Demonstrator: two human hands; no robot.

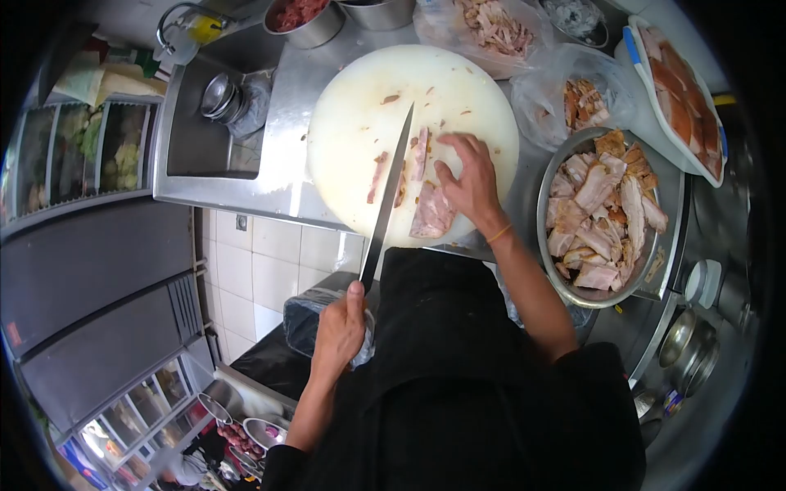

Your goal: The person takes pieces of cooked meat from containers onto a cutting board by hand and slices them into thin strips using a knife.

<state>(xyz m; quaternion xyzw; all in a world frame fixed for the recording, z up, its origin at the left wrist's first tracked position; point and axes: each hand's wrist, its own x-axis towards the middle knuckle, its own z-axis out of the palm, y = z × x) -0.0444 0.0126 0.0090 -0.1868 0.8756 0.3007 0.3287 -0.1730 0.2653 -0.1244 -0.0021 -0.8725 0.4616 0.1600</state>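
Observation:
My left hand [337, 331] is closed round the handle of a long knife [387, 204]. Its blade slants up across a round white cutting board [352, 106]. To the right of the blade, my right hand [471, 178] hovers over or rests on the board, fingers apart and slightly bent. Just below its thumb lies a piece of cooked meat [433, 211]. A thin meat strip [420, 154] is between the blade and my right fingers. Another narrow strip [377, 177] lies left of the blade, and small scraps dot the board.
An oval metal bowl [544, 237] of meat pieces stands at right, beyond it a white tray [634, 49] of meat slabs. Plastic bags [540, 102] with cut meat and a bowl [315, 33] of red meat sit behind the board. A sink [192, 139] is at left.

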